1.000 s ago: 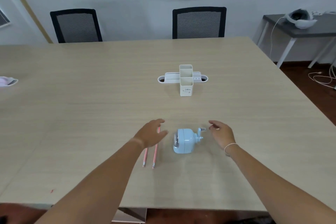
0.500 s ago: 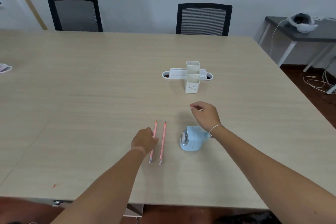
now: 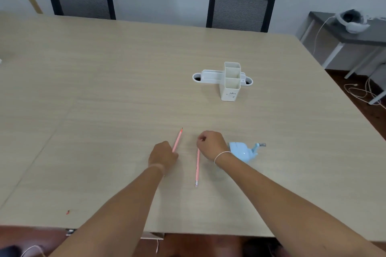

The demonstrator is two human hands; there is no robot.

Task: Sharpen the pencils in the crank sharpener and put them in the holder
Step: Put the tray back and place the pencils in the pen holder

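Pencils: two pink ones lie left of the blue sharpener (image 3: 243, 151) on the table (image 3: 104, 100). Left hand (image 3: 163, 156) curls round the left pencil (image 3: 178, 141). Right hand (image 3: 212, 145) appears to pinch the right pencil (image 3: 197, 168) at its far end. White holder (image 3: 229, 81) stands well beyond the sharpener.

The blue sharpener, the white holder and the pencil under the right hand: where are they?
blue sharpener (image 3: 243, 153), head view, on its body.
white holder (image 3: 229, 89), head view, front wall.
pencil (image 3: 197, 170), head view, mid-shaft.
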